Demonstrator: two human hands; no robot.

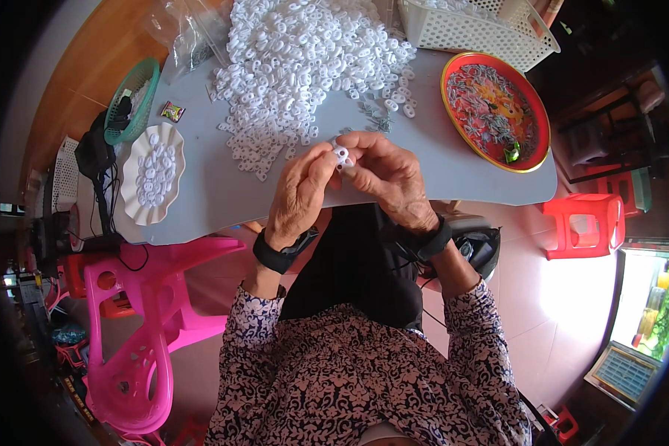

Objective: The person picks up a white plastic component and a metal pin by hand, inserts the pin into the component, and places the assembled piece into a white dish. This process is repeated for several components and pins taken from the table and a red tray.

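Between my two hands, at the near edge of the grey table, is a small white plastic piece [341, 156] with dark round holes. My left hand [299, 197] pinches it from the left with thumb and fingertips. From the other side my right hand [395, 182] closes on the same piece, its index finger curved over the top. The fingers cover part of it. Just beyond them spreads a large heap of similar white plastic pieces [305, 56]. Several small grey pieces [375, 117] lie loose at the heap's right edge, close to my right fingers.
A round red tray [540, 149] of grey pieces stands right, a white perforated basket [490, 41] behind it. On the left are a scalloped white dish [130, 201] with white pieces, a green basket [113, 134] and a small packet [172, 111]. A pink chair [163, 297] stands below.
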